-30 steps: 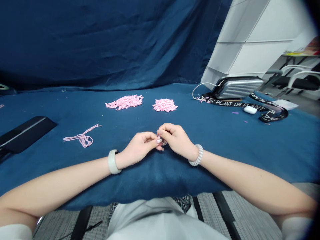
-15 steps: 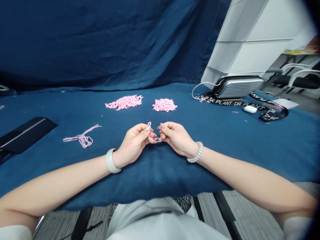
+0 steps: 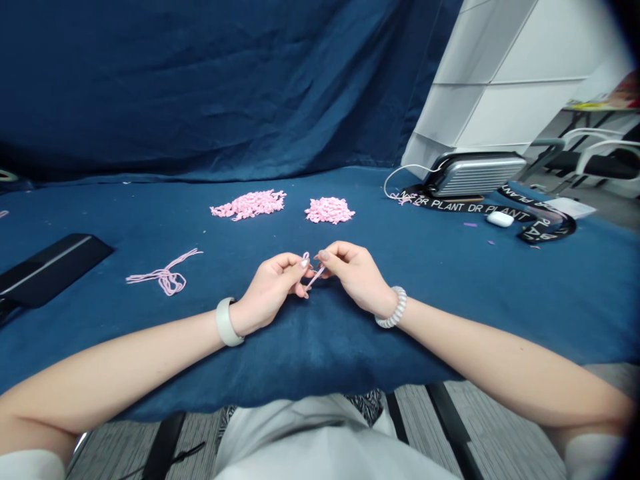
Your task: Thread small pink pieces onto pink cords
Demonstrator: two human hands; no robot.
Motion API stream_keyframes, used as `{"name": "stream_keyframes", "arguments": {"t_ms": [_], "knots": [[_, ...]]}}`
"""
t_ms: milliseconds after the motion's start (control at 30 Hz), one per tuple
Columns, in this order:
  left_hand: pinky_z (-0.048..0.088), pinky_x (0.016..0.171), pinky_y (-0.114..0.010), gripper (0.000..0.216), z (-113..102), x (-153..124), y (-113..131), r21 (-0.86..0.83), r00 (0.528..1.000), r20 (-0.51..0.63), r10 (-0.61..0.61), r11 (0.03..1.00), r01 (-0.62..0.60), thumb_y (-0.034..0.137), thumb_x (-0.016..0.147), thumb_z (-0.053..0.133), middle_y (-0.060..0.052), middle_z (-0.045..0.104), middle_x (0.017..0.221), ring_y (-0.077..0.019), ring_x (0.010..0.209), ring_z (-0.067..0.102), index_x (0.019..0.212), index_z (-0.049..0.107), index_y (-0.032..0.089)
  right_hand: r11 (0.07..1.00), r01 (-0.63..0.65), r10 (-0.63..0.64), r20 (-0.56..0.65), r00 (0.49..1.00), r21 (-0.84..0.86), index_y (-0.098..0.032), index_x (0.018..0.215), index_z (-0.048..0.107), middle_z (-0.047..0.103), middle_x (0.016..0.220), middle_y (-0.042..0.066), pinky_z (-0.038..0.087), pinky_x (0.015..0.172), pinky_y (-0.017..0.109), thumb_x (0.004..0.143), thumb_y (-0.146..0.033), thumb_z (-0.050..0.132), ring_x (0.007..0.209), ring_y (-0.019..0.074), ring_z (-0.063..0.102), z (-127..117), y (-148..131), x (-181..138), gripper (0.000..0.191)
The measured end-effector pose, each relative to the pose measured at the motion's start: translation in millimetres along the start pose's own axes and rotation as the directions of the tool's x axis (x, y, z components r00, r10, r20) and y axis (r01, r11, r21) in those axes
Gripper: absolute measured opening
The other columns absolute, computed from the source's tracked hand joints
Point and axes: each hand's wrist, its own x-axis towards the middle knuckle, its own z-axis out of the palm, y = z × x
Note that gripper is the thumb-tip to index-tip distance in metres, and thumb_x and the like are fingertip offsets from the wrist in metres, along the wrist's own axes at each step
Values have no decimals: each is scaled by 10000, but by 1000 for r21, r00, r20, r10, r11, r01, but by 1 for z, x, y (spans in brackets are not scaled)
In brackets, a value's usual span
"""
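My left hand and my right hand meet over the blue cloth near the table's front edge. Both pinch a short pink cord between their fingertips; it runs slanted from one hand to the other with a small loop at its upper end. A pale band sits on my left wrist, a white coil bracelet on my right. Behind the hands lie two piles of small pink pieces, one on the left and one on the right. A loose bundle of pink cords lies to the left.
A flat black object rests at the left edge. At the back right are a silver ribbed case, a black lanyard with white lettering, a white earbud case and a white cable. A blue backdrop hangs behind.
The hands lifted slightly off the cloth and drew apart a little. The pink cord, earlier hidden between the fingers, shows as a loop and is now pulled into a slanted line.
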Motion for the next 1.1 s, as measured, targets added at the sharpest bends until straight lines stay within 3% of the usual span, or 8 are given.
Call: {"name": "stream_keyframes", "arguments": {"t_ms": [333, 500, 700, 800, 967, 1100], "knots": [[535, 537, -252, 243, 0, 0, -1, 35, 998, 54, -42, 999, 40, 389, 770, 641, 61, 514, 426, -51, 371, 446, 776, 622, 147, 997, 49, -48, 27, 998, -64, -144, 645, 596, 585, 655, 1, 446, 621, 246, 755, -365, 646, 615, 99, 547, 3, 3, -1, 251], [513, 522, -237, 246, -1, 0, -2, 82, 994, 104, -44, 996, 35, 380, 772, 640, 44, 535, 433, -57, 374, 458, 759, 643, 134, 987, 72, -71, 6, 997, -143, -150, 643, 627, 582, 675, 5, 425, 652, 262, 753, -355, 646, 646, 109, 534, 3, 5, -2, 234], [471, 542, -202, 228, -1, 0, -2, 140, 990, 136, -31, 990, 12, 327, 749, 671, 22, 555, 432, -68, 427, 504, 652, 614, 129, 989, 90, -82, 67, 994, -113, -155, 643, 649, 584, 711, 4, 415, 661, 246, 738, -367, 661, 660, 98, 522, 3, 3, -2, 232], [460, 560, -194, 237, -2, 0, -3, 151, 989, 144, -27, 989, 5, 333, 764, 654, 39, 516, 423, -63, 445, 498, 655, 591, 133, 999, 30, -26, 108, 994, -34, -147, 671, 656, 597, 712, 6, 419, 631, 238, 721, -401, 676, 634, 88, 510, 1, 1, -1, 260], [433, 494, -185, 230, -3, -1, -5, 133, 993, 118, -7, 991, -9, 364, 790, 614, 26, 596, 612, -30, 410, 433, 741, 552, 148, 988, -101, 87, 116, 989, 116, -159, 884, 693, 578, 694, 5, 436, 611, 236, 768, -497, 599, 631, 86, 514, -6, -1, 4, 370], [443, 485, -187, 246, -2, -2, -5, 138, 995, 98, 12, 990, -25, 382, 791, 607, 34, 575, 597, -32, 403, 425, 738, 539, 151, 989, -119, 105, 152, 983, 86, -157, 884, 697, 593, 735, 15, 444, 635, 241, 749, -476, 627, 662, 91, 525, -9, -3, 6, 354]]}}
